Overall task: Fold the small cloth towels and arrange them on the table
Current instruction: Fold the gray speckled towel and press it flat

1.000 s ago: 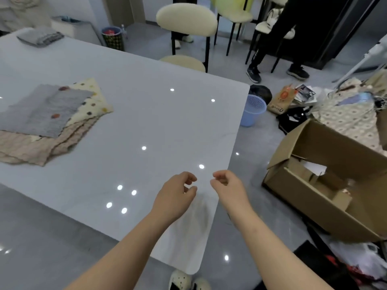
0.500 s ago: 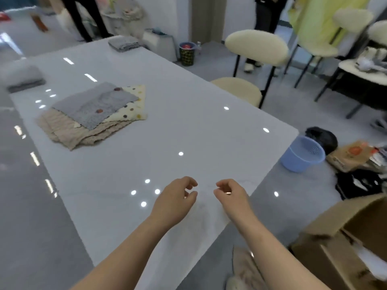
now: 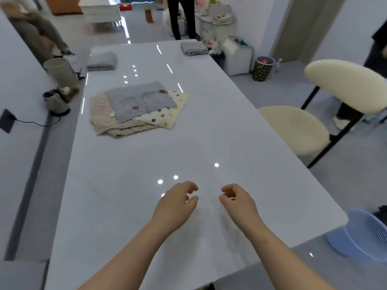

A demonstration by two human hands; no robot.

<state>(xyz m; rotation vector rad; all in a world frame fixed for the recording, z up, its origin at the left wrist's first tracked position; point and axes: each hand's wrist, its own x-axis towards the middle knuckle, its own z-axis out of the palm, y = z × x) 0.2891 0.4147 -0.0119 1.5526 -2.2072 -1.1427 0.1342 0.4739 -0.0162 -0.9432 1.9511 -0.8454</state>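
A pile of unfolded small towels lies in the middle of the white table: a grey towel on top, a cream dotted towel under it, a beige knit towel at the bottom. Two folded grey towels sit at the far end, one at the far left and one at the far right. My left hand and my right hand hover side by side over the near part of the table, fingers loosely curled, holding nothing, well short of the pile.
A cream chair stands at the table's right side. A blue plastic basket sits on the floor at the near right. A kettle and a bin are on the floor at the left. People stand beyond the far end.
My view has swung left, off the cardboard box and onto the length of the table. My hands stay side by side and empty, a little further apart.
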